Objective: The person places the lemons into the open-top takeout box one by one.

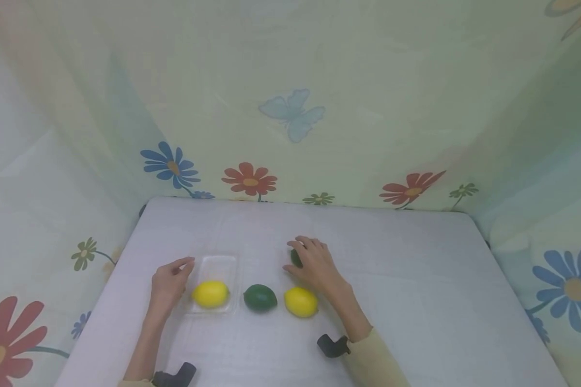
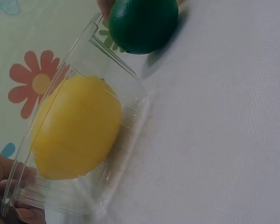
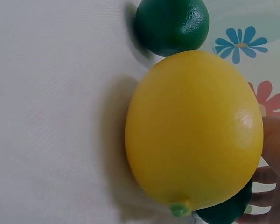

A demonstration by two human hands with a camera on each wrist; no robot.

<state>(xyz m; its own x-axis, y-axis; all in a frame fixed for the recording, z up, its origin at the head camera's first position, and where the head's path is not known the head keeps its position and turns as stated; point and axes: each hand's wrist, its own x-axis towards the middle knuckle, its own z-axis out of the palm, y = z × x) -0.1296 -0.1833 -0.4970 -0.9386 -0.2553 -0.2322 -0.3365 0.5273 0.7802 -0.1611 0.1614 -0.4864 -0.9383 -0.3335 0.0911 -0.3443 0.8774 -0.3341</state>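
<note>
Flowered cloth (image 1: 368, 107) is backing the table (image 1: 416, 258), toward whose left edge a clear tray (image 1: 219, 267), its rim pinched by the left hand (image 1: 168, 285), is holding a lemon (image 1: 211, 294). Nearer the far edge, beyond another lemon (image 1: 300, 302), the right hand (image 1: 317, 263) is curling round the farther lime (image 1: 296, 259), how firmly I cannot tell. It is probably handling light, stiff and slick, so its wide middle is likely offering the best hold.

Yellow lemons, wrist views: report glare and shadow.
Right wrist: the loose lemon has a glare spot toward its right edge, soft shadow at its left; left wrist: the lemon in the clear tray looks duller, shadow at its right.
</note>
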